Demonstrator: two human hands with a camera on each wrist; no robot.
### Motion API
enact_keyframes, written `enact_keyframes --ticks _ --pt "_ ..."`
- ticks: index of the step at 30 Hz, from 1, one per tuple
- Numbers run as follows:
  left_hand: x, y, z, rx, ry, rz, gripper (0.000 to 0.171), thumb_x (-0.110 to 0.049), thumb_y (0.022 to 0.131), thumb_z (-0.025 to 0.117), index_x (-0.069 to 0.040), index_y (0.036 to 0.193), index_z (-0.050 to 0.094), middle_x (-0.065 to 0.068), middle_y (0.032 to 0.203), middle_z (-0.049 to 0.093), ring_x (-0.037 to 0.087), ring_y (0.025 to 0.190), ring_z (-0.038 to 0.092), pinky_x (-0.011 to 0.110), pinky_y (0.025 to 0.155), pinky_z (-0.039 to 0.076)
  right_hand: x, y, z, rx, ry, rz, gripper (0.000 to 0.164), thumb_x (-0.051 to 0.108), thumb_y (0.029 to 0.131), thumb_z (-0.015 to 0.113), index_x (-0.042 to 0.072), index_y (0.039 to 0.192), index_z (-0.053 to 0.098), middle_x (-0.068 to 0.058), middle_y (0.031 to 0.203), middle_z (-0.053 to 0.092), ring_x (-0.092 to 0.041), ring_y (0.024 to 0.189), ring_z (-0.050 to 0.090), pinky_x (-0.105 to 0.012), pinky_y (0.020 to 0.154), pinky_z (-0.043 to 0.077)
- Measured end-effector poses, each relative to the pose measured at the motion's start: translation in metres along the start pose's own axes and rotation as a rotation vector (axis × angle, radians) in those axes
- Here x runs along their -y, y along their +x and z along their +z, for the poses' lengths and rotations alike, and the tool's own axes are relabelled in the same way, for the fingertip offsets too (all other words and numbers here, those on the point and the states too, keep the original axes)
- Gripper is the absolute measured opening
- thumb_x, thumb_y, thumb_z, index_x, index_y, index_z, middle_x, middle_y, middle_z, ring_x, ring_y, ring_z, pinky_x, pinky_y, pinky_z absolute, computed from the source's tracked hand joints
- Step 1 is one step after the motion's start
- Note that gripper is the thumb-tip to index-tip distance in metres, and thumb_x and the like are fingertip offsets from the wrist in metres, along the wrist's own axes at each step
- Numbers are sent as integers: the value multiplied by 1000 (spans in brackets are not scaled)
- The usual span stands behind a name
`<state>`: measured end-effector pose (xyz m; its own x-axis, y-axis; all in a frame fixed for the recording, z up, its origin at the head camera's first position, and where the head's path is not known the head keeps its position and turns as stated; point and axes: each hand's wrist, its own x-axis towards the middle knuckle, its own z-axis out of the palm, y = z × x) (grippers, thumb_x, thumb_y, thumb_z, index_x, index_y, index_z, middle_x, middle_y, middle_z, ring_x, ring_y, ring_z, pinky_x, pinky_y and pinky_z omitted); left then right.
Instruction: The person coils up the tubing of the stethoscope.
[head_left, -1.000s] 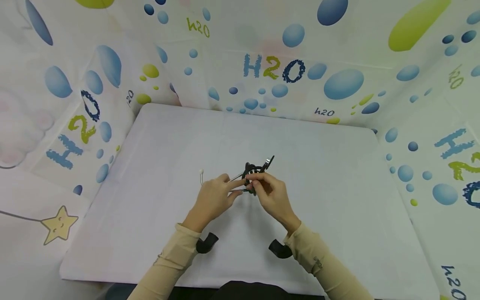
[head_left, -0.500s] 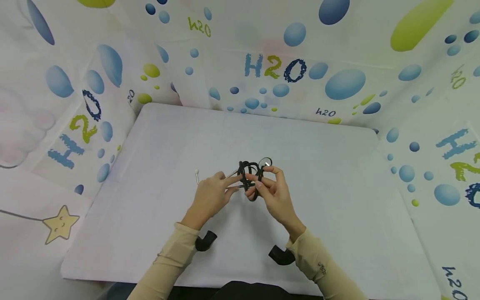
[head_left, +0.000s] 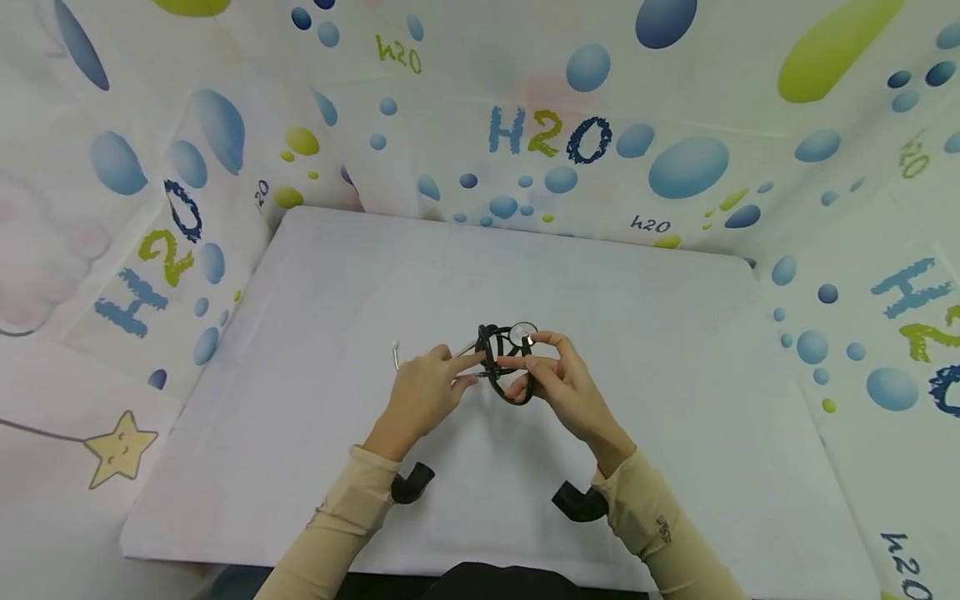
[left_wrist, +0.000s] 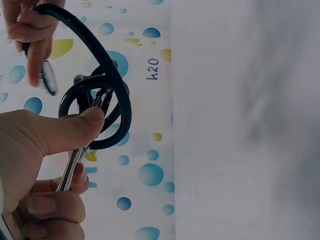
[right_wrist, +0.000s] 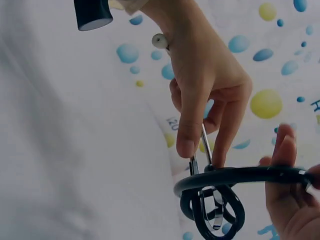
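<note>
Between the hands, a stethoscope with black tubing (head_left: 513,402) wound in loops is held over the table. My left hand (head_left: 424,392) pinches its metal ear tubes (left_wrist: 67,172) between thumb and fingers, close to where the tubing is wrapped round them. One pale eartip (head_left: 395,344) sticks out beyond the left hand. My right hand (head_left: 573,387) holds a slack loop of the tubing, its thumb and fingers curled at it. Right at its index fingertip is the round chestpiece (head_left: 522,334), its disc facing up. In the right wrist view the wound tubing (right_wrist: 220,176) crosses to the right fingers (right_wrist: 286,155).
A white-covered table (head_left: 675,400) lies under the hands. Behind it and at both sides hangs a white curtain (head_left: 465,83) printed with blue and green drops. Black curved pieces (head_left: 413,483) are worn at both wrists, by the beige sleeves (head_left: 648,521).
My right hand has moved right, drawing out a wider loop of tubing. The chestpiece has turned from edge-on to show its round face. My left hand has shifted only slightly left.
</note>
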<state>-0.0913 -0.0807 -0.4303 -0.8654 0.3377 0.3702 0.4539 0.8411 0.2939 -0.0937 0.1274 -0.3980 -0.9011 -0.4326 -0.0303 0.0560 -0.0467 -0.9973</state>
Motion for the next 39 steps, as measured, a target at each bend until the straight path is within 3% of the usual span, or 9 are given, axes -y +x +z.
enact_keyframes --ticks 3,8,16,19,27,34,39 --pt "0 -1 1 7 7 0 32 -23 80 75 -25 112 71 4 66 50 12 43 35 26 37 32 -2 3 1 -26 -31 84 44 12 102 39 1 140 18 -27 123 57 -18 72 64 -28 69 52" --pt "-1 -1 1 24 23 10 32 -24 81 74 -25 113 71 4 66 50 10 42 33 23 38 30 -6 8 2 12 -63 181 47 14 102 38 -1 143 20 -25 122 58 -19 73 65 -27 70 52" --pt "-3 -3 0 -4 27 48 31 -25 80 75 -25 112 71 4 67 51 9 42 33 23 37 30 -13 15 2 -2 -147 133 41 6 101 39 -11 138 34 -29 101 63 -15 71 64 -27 68 53" --pt "-3 -3 1 -13 29 58 32 -24 80 75 -24 112 71 4 67 51 9 42 33 22 37 30 -16 16 3 -64 -242 81 34 3 98 45 -13 128 46 -29 90 65 -17 67 66 -27 64 55" --pt "-1 -3 1 -38 24 60 30 -23 78 77 -24 108 72 5 69 55 13 45 41 26 38 35 -20 14 8 -354 -705 -184 10 5 85 68 -4 86 65 -13 75 69 -23 62 67 -29 56 54" --pt "-5 -3 3 -20 22 74 29 -24 79 76 -23 108 72 5 70 56 11 44 39 24 37 35 -24 15 19 -479 -1017 -430 9 2 81 71 -4 79 64 -12 68 60 -20 58 57 -30 52 47" --pt "-8 -4 2 -3 28 57 29 -24 79 76 -23 108 72 5 69 55 10 43 35 22 37 32 -27 18 26 -553 -1135 -490 11 2 77 74 -2 75 64 -11 66 59 -18 55 57 -28 48 46"
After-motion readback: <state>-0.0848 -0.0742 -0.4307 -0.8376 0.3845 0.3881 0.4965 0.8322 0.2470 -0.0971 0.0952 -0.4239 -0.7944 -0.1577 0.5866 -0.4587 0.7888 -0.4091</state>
